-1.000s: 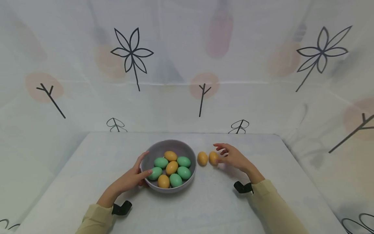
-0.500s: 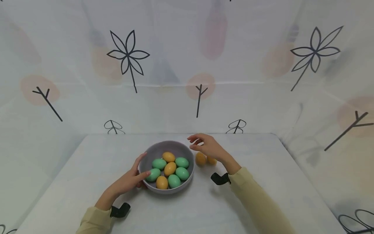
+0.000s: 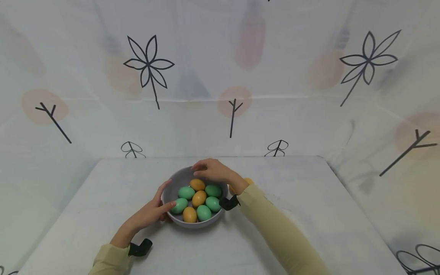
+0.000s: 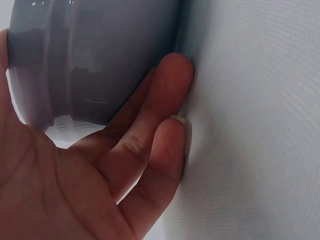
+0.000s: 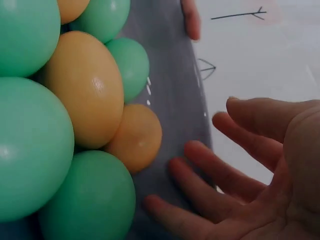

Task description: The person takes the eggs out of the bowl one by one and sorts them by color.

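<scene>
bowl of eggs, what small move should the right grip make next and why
Probably lower the right grip toward the nearest yellow egg: its fingers look empty and hover over the bowl, the left grip holds the rim, and only yellow eggs show outside.

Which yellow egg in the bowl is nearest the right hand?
The rear yellow egg, below the right hand in the head view; the middle yellow egg and front yellow egg are farther.

The bowl [image 3: 176,185] is plain grey, the eggs [image 3: 199,199] 2 colours, green and orange-yellow.
</scene>
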A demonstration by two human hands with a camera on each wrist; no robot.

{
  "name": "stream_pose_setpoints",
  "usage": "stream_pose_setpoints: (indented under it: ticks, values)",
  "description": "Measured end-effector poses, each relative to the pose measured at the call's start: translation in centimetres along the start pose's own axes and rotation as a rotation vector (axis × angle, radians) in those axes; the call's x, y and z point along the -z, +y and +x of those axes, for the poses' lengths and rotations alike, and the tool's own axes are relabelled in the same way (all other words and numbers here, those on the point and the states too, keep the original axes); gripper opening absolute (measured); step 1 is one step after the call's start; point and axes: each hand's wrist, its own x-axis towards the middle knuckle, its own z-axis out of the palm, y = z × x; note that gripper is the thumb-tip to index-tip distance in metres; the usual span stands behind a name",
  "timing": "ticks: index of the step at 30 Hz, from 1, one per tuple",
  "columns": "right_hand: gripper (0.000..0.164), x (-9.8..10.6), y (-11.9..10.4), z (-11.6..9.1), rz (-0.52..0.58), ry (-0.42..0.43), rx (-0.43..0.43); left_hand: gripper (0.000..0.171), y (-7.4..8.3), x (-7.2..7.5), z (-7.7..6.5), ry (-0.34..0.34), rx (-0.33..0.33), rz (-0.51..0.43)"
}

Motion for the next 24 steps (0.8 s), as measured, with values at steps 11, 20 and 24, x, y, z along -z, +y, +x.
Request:
stream_pose_setpoints:
  ticks: [11,20,24]
  values:
    - [0.043,-1.3,1.1,1.6,-0.046,-0.172,-0.147,0.080,0.1,0.1,-0.1,-0.003,0.000,0.002]
    - [0.041,-1.7,1.2,1.8,-0.159,-0.170,-0.152,0.079,0.0,0.2,-0.1,-0.006,-0.012,0.007]
    - [0.040,-1.5,0.9,1.7,-0.189,-0.178,-0.141,0.080,0.0,0.2,0.0,-0.007,-0.008,-0.005]
